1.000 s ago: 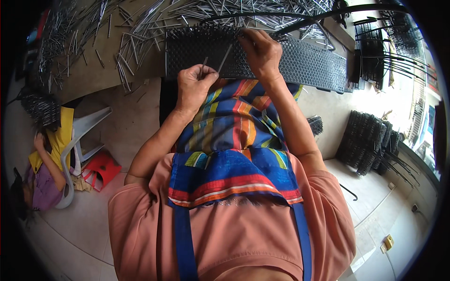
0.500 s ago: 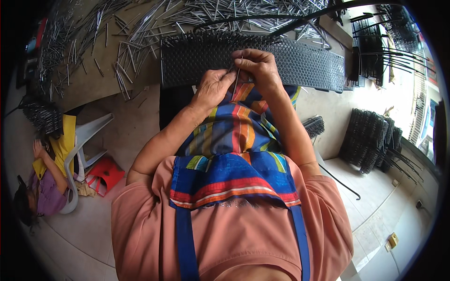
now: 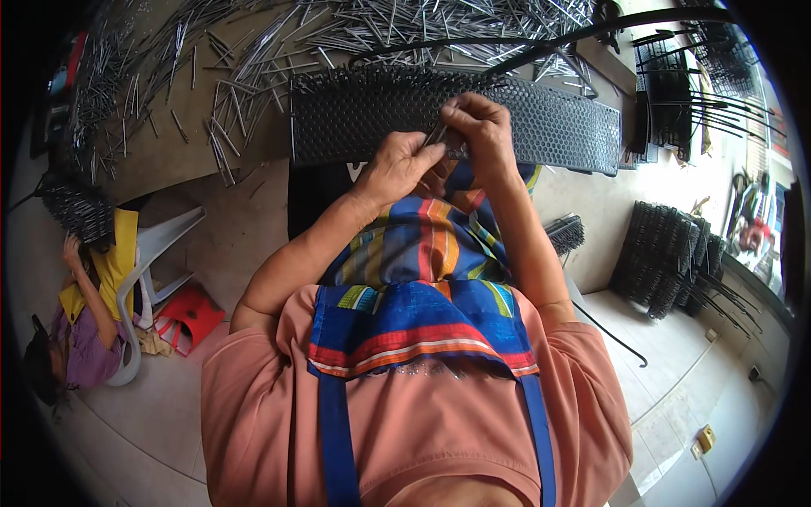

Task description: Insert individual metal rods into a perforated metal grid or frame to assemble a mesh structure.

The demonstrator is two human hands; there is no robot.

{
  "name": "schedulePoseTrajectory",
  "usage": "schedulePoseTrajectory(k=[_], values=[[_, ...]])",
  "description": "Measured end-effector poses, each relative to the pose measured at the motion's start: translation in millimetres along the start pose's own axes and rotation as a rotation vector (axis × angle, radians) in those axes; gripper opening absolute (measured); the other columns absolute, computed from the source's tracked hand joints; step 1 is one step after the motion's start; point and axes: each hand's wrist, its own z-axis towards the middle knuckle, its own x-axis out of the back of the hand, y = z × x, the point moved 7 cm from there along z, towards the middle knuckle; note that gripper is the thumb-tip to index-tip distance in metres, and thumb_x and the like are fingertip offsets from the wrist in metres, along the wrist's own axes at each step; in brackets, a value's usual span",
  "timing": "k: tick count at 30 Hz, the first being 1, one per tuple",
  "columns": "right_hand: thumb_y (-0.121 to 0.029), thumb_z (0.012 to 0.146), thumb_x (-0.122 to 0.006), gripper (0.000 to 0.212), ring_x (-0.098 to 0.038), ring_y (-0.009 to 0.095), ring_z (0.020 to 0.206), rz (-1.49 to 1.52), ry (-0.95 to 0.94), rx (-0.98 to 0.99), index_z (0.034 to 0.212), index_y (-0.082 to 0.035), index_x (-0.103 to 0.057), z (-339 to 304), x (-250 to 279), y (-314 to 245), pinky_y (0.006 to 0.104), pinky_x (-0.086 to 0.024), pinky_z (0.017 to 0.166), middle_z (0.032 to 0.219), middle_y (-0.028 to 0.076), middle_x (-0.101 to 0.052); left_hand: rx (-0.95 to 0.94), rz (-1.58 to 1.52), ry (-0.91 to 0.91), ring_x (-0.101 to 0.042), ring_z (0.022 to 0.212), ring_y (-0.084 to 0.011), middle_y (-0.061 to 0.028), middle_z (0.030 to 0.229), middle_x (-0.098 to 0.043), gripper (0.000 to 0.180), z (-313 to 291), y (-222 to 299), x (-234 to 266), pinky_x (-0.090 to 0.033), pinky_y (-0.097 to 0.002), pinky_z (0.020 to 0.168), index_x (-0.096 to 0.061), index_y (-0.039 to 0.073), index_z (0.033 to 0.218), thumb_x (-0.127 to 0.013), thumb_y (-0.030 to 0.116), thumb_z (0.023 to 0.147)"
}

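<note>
Bench point(image 3: 173, 156): widest thing here, dull brown, flat, its far side lost in the dark rim of the view. Long black panel point(image 3: 338, 127) in front, stiff, honeycombed with small holes, dark spikes bristling along its far left stretch; hands hide some of its near edge. Right, low down: stack of black spiky blocks point(image 3: 659, 258), outlines running together. Left: pale plastic chair point(image 3: 160, 237), smooth and curved, by a co-worker's yellow cloth point(image 3: 127, 232). Black curved bar point(image 3: 591, 32) reaches across, covering part of what lies beneath. Left hand point(image 3: 395, 169) pinched on a thin rod point(image 3: 436, 133), over the panel; right hand point(image 3: 480, 131) just beside, fingertips bunched, cannot tell whether gripping. Loose metal rods point(image 3: 397, 29): slim, shiny, heaped every which way on the bench
</note>
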Motion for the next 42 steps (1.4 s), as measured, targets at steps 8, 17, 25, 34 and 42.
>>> schedulePoseTrajectory(k=[8, 17, 25, 34, 42], values=[[-0.010, 0.087, -0.068, 0.009, -0.048, 0.006, 0.051, 0.054, -0.106, -0.094, 0.088, -0.001, -0.067, 6.9, -7.0, -10.4, 0.0198, -0.036, 0.047, 0.066, 0.000, -0.058, 0.097, -0.154, -0.125, -0.065, 0.058, -0.0155, -0.0088, 0.072, -0.065, 0.033, -1.5, 3.5, 1.0, -0.053, -0.0255, 0.054, -0.063, 0.001, 0.091, -0.051, 0.031, 0.100], [0.004, 0.083, -0.068, 0.005, -0.055, 0.007, 0.058, -0.376, 0.272, 0.689, 0.086, 0.001, -0.067, 10.3, 5.5, -50.4, 0.0203, -0.042, 0.051, 0.071, 0.002, -0.061, 0.024, -0.144, 0.203, -0.070, 0.071, -0.0207, -0.0155, 0.085, -0.070, 0.017, 6.5, -15.0, 37.7, -0.058, -0.0311, 0.062, -0.059, 0.002, 0.103, -0.058, 0.017, 0.095], [0.008, 0.077, -0.069, 0.011, -0.058, 0.008, 0.057, -0.658, 0.221, 0.891, 0.085, 0.000, -0.069, 4.7, -15.2, -65.9, 0.0223, -0.044, 0.051, 0.072, 0.005, -0.063, -0.038, -0.076, 0.161, -0.070, 0.071, -0.0202, -0.0151, 0.082, -0.069, 0.011, 7.6, -20.9, 37.4, -0.059, -0.0317, 0.062, -0.057, 0.000, 0.103, -0.054, 0.008, 0.096], [0.001, 0.076, -0.073, 0.012, -0.062, 0.016, 0.061, -0.899, 0.207, 0.870, 0.087, -0.001, -0.070, 14.1, -25.1, -57.6, 0.0270, -0.047, 0.056, 0.073, 0.008, -0.064, -0.057, -0.063, 0.173, -0.069, 0.070, -0.0196, -0.0143, 0.081, -0.068, 0.011, 8.9, -21.1, 36.1, -0.059, -0.0312, 0.060, -0.057, -0.002, 0.103, -0.054, 0.003, 0.095], [-0.004, 0.078, -0.072, 0.012, -0.063, 0.028, 0.064, -0.988, 0.234, 0.812, 0.090, -0.005, -0.071, 14.2, -32.0, -52.5, 0.0322, -0.048, 0.057, 0.075, 0.012, -0.062, -0.055, -0.073, 0.149, -0.069, 0.070, -0.0198, -0.0140, 0.082, -0.068, 0.012, 7.1, -19.5, 37.3, -0.059, -0.0322, 0.060, -0.057, -0.003, 0.104, -0.055, 0.003, 0.094]])
